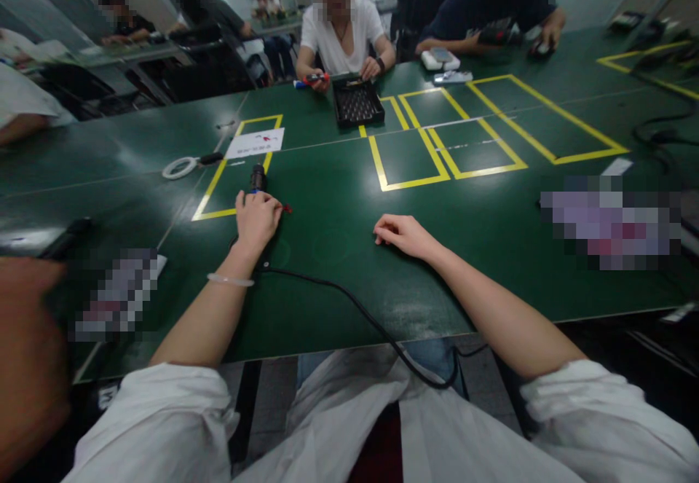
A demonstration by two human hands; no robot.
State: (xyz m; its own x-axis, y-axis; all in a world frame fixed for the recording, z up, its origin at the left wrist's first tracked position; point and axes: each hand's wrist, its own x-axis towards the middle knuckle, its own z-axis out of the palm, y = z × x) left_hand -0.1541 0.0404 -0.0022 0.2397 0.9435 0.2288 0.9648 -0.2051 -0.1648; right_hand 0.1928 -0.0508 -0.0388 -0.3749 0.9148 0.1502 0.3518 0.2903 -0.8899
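My left hand [258,219] is wrapped over a black corded tool, which looks like an electric screwdriver [258,177], lying on the green table. Its dark ribbed nose and a bit of blue stick out past my fingers; the rest is under my palm. A small red piece [287,209] shows beside the fingertips. From near my wrist a black cable [338,286] runs across the table and over its front edge. My right hand [401,235] rests on the tabletop with its fingers curled in, and I see nothing in it.
Yellow tape outlines [415,183] mark the green table [328,315]. Ahead lie a white paper [255,143], a white ring with a dark handle [181,167] and a black tray [357,115] near a person in white. Blurred-out items lie at both sides; another person's arm [30,352] is at left.
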